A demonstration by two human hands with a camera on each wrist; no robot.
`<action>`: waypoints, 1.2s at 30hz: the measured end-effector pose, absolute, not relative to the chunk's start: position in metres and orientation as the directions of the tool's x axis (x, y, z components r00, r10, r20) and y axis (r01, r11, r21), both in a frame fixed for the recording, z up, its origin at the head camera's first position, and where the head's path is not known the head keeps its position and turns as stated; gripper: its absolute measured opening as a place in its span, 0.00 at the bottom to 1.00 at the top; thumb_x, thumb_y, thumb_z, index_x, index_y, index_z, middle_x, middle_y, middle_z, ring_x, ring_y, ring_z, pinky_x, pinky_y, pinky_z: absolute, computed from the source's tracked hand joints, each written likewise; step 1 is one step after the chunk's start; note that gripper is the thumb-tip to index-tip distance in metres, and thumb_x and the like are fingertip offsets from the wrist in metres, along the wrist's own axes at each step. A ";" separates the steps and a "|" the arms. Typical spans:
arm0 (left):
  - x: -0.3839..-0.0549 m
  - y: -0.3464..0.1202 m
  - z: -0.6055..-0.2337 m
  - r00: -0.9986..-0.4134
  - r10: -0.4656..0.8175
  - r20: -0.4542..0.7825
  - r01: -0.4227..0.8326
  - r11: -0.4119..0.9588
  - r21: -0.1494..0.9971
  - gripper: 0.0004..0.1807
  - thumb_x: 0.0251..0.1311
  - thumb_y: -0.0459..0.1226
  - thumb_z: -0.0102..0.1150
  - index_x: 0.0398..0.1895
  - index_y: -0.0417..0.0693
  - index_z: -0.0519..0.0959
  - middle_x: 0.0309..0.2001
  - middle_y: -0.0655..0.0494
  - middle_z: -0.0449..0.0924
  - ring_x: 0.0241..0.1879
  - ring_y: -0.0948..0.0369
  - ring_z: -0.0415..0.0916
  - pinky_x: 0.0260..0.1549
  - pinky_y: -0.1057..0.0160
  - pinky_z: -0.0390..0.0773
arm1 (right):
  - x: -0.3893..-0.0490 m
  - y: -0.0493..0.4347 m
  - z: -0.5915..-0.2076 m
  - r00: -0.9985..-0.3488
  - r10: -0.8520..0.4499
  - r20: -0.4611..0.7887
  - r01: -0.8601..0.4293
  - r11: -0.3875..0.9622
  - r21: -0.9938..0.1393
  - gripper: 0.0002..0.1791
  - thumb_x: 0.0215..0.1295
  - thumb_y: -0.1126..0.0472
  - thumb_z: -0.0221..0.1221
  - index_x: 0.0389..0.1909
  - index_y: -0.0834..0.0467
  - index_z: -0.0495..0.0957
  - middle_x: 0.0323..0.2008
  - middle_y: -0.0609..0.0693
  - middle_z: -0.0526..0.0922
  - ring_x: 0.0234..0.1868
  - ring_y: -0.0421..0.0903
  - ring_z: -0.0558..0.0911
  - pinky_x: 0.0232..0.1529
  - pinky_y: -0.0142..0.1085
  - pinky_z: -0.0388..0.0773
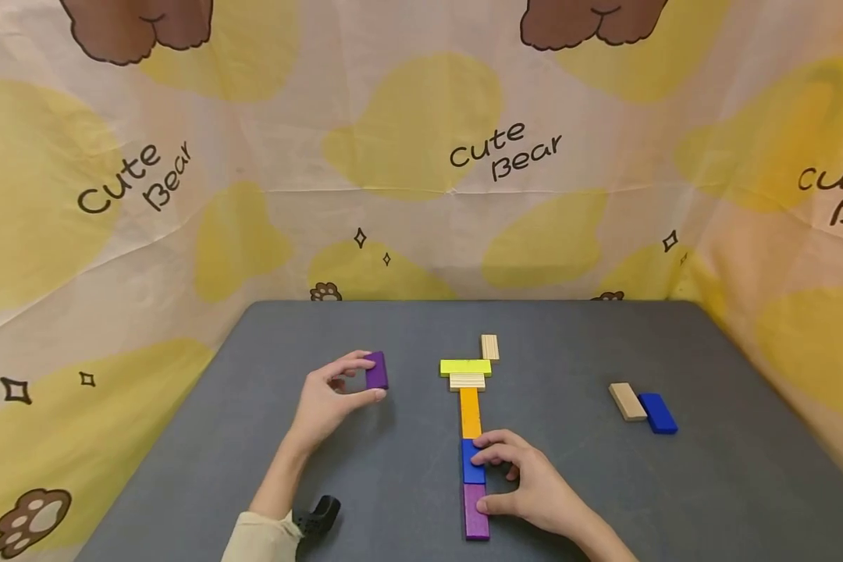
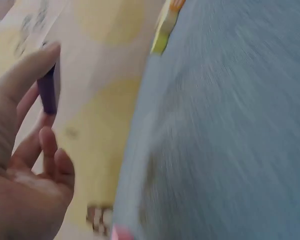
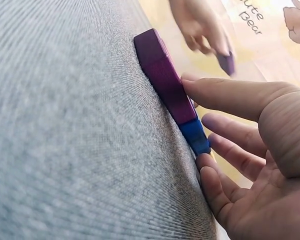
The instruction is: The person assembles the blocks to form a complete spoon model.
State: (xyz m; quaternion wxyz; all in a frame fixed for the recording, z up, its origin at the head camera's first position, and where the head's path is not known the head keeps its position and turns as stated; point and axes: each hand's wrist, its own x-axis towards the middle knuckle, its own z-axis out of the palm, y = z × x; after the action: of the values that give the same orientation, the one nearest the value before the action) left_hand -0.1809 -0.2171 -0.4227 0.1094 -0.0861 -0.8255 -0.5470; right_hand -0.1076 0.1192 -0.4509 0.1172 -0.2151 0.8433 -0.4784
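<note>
The two hands are working apart from each other above the table (image 1: 569,343). The left hand (image 1: 330,402) is pinching a purple rectangular wooden block (image 1: 376,371) between thumb and fingertips, and is holding it raised clear of the surface. The right hand (image 1: 534,484) is resting alongside a row of blocks with its fingers extended and slightly bent; it is not clamping any block. Its thumb is touching the right side of a second purple rectangular wooden block (image 1: 475,524), which is lying at the near end of the row, while its fingertips are touching a blue rectangular wooden block (image 1: 473,468) that is adjoining the purple one. Ahead of the right hand, an orange rectangular wooden block (image 1: 470,414) is continuing the row, end to end with the blue block. Farther ahead, a natural-wood rectangular block (image 1: 467,382) is lying crosswise, and a yellow-green rectangular wooden block (image 1: 465,368) is lying crosswise just beyond it. A second natural-wood block (image 1: 489,347) is sitting just beyond its right end. To the right of the right hand and well apart from it, a third natural-wood block (image 1: 627,402) and a second blue block (image 1: 659,414) are lying side by side.
</note>
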 end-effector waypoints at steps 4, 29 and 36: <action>-0.212 -0.188 -0.414 -0.953 0.033 0.300 0.288 0.397 0.871 0.25 0.42 0.49 0.81 0.47 0.58 0.86 0.54 0.68 0.78 0.49 0.55 0.70 0.42 0.55 0.69 | -0.107 0.120 -0.450 -0.883 -0.469 0.022 -0.259 0.449 -0.855 0.22 0.49 0.51 0.76 0.45 0.47 0.83 0.57 0.43 0.72 0.49 0.49 0.72 0.44 0.37 0.74; -0.290 -0.129 -0.452 -0.991 0.045 0.123 0.130 0.456 0.880 0.24 0.47 0.37 0.79 0.50 0.50 0.84 0.55 0.59 0.79 0.38 0.59 0.76 0.34 0.63 0.75 | -0.110 0.123 -0.453 -0.876 -0.483 0.011 -0.255 0.444 -0.859 0.23 0.50 0.50 0.76 0.48 0.47 0.83 0.58 0.43 0.72 0.50 0.48 0.72 0.44 0.37 0.73; -0.290 -0.131 -0.457 -0.989 0.116 0.093 0.140 0.516 0.845 0.28 0.46 0.31 0.78 0.55 0.47 0.82 0.41 0.53 0.83 0.36 0.59 0.78 0.39 0.59 0.77 | -0.110 0.121 -0.454 -0.874 -0.486 0.009 -0.255 0.443 -0.860 0.23 0.50 0.50 0.76 0.47 0.47 0.83 0.58 0.43 0.72 0.50 0.48 0.73 0.44 0.36 0.73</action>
State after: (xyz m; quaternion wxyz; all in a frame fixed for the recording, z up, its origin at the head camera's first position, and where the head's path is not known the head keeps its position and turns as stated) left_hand -0.2903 -0.1309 -0.4565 0.0124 -0.0734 -0.8706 -0.4863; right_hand -0.1096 0.1211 -0.4541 0.1205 -0.2205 0.8407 -0.4797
